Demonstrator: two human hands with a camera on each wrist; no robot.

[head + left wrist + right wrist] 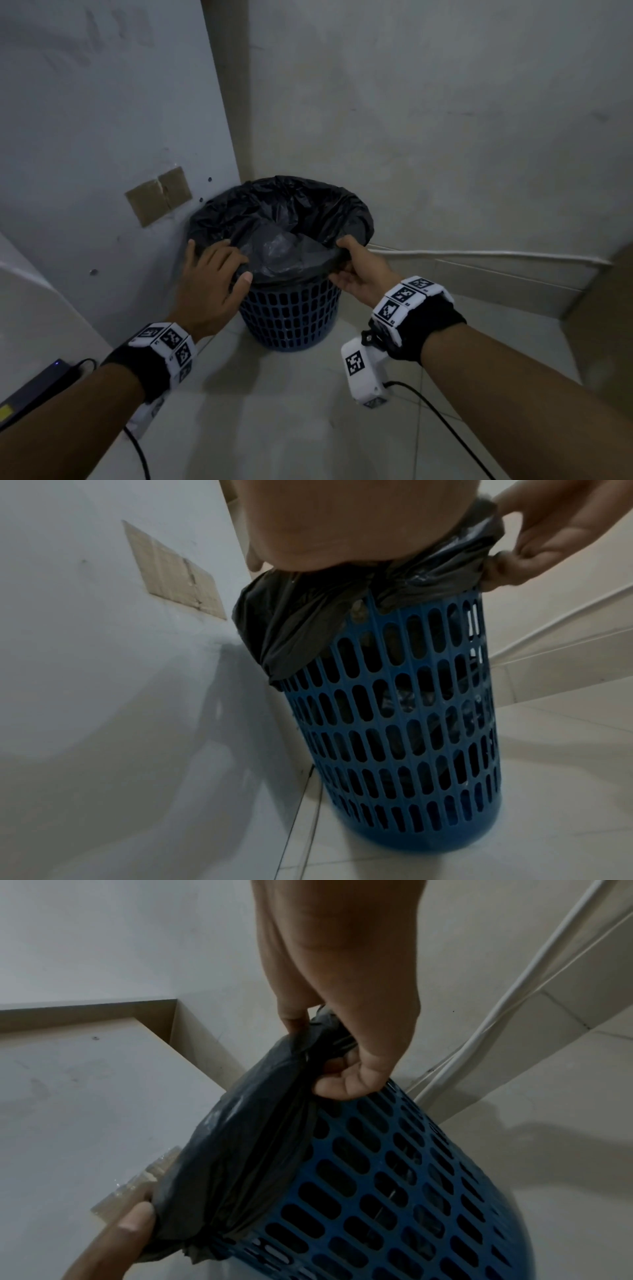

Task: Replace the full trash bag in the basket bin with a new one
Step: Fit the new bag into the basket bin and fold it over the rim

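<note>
A blue slotted basket bin [291,318] stands on the floor in a wall corner. A black trash bag [281,205] lines it, folded over the rim, with crumpled dark plastic inside. My left hand [212,274] lies over the near-left rim, fingers on top of the bag and thumb against the outside fold. My right hand [356,274] pinches the bag's edge at the near-right rim. The right wrist view shows that hand [342,988] bunching the bag [246,1150] off the bin [394,1177]. In the left wrist view the bag [291,631] hangs down the bin [394,723].
Walls close in behind and to the left of the bin, with a cardboard patch [159,195] taped on the left one. A white conduit [479,255] runs along the right wall. A black device [37,383] with a cable sits at lower left. Pale tiled floor [274,428] lies in front.
</note>
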